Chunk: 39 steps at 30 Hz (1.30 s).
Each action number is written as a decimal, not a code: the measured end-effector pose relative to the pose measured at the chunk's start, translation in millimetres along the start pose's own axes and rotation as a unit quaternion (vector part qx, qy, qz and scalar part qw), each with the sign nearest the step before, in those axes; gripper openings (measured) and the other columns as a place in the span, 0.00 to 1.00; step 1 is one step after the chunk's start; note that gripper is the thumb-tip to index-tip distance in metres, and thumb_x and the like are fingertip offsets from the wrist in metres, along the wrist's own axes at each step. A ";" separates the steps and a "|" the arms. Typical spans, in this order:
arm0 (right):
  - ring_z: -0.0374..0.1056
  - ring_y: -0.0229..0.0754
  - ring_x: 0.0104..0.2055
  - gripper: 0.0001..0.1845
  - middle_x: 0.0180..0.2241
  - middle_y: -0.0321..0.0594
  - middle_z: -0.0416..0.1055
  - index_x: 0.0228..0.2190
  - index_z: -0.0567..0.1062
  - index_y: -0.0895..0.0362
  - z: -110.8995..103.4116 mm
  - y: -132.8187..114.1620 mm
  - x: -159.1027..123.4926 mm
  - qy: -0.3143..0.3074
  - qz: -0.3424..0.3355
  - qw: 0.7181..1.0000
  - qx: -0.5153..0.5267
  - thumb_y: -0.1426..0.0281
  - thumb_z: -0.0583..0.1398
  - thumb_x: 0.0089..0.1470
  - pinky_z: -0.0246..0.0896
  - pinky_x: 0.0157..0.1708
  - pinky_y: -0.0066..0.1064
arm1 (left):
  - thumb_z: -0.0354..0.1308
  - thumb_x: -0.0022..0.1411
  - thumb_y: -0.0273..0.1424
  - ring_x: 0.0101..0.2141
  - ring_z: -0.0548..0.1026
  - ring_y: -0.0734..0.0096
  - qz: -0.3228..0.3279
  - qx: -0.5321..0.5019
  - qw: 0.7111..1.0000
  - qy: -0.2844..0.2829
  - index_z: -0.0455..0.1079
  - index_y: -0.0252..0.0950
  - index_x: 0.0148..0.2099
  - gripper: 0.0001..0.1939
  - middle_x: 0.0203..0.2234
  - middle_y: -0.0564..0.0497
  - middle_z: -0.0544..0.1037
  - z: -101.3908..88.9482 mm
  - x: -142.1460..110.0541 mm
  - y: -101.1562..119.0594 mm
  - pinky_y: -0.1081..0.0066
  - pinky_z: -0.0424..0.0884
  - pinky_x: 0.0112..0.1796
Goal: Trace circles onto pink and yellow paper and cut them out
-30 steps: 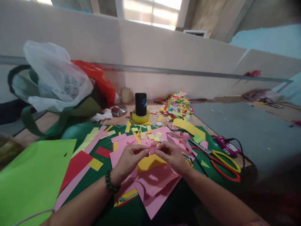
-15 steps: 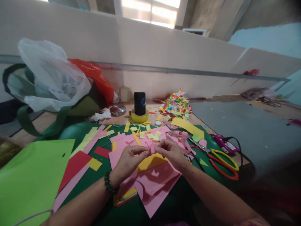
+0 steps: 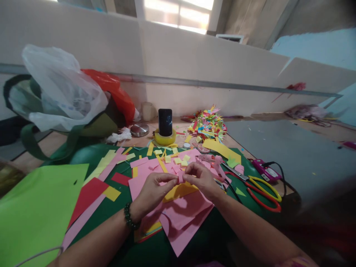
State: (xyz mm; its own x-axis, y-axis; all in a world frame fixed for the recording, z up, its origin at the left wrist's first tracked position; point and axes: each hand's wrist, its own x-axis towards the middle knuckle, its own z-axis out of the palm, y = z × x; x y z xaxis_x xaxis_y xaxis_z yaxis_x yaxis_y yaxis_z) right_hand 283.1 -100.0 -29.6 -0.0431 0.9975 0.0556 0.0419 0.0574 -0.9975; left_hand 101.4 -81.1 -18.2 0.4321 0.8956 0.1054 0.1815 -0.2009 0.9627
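Between my two hands is a small pink paper piece (image 3: 181, 177), pinched at both sides above the pile of sheets. My left hand (image 3: 155, 189), with a dark green bead bracelet at the wrist, grips its left edge between thumb and index finger. On the other side my right hand (image 3: 200, 180) pinches the right edge. Below them lie a yellow paper piece (image 3: 180, 191) and large pink sheets (image 3: 183, 215). Small pale yellow squares (image 3: 178, 160) are scattered just beyond my fingers. A pink glue gun (image 3: 213, 160) rests behind my right hand.
Scissors (image 3: 264, 189) with red and yellow handles lie to the right, near a purple device (image 3: 266, 171) with a black cable. A phone (image 3: 165, 122) stands in a yellow holder. Bright green sheets (image 3: 36, 207) cover the left. Behind are bags (image 3: 66, 92) and a heap of coloured strips (image 3: 210, 124).
The pink paper piece has tilted and looks more curled between my fingers. My left fingertips have shifted slightly to the right.
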 end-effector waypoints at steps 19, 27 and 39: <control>0.67 0.37 0.29 0.17 0.26 0.32 0.68 0.31 0.67 0.53 5.3 -0.9 -6.7 -0.010 -0.028 0.999 0.026 0.64 0.68 0.42 0.63 0.31 0.31 | 0.58 0.55 0.37 0.33 0.76 0.66 0.015 0.025 0.999 -0.045 0.73 0.35 0.35 0.10 0.31 0.48 0.80 7.4 -4.1 2.5 0.70 0.72 0.36; 0.67 0.38 0.29 0.16 0.27 0.35 0.68 0.35 0.69 0.55 -16.2 -8.0 -1.4 0.028 -0.079 0.995 -0.058 0.63 0.65 0.45 0.65 0.30 0.31 | 0.52 0.62 0.35 0.38 0.76 0.69 0.008 0.306 0.952 0.030 0.73 0.37 0.41 0.11 0.38 0.50 0.80 -34.5 14.2 -7.4 0.72 0.71 0.41; 0.69 0.43 0.31 0.14 0.30 0.41 0.75 0.36 0.72 0.57 -29.6 -6.3 43.4 0.071 -0.075 0.925 -0.367 0.77 0.62 0.44 0.60 0.28 0.30 | 0.58 0.53 0.33 0.45 0.73 0.48 -0.096 0.461 0.875 0.109 0.77 0.34 0.40 0.13 0.40 0.39 0.79 -89.9 43.8 -48.8 0.59 0.66 0.44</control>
State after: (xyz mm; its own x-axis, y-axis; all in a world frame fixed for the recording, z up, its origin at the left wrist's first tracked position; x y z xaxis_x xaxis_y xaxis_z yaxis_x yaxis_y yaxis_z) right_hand 310.5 -55.8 -19.6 0.0263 0.9685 0.2478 0.7143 0.1552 -0.6824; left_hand 32.1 3.7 -38.2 0.1552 0.9822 0.1059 0.9119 -0.1837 0.3670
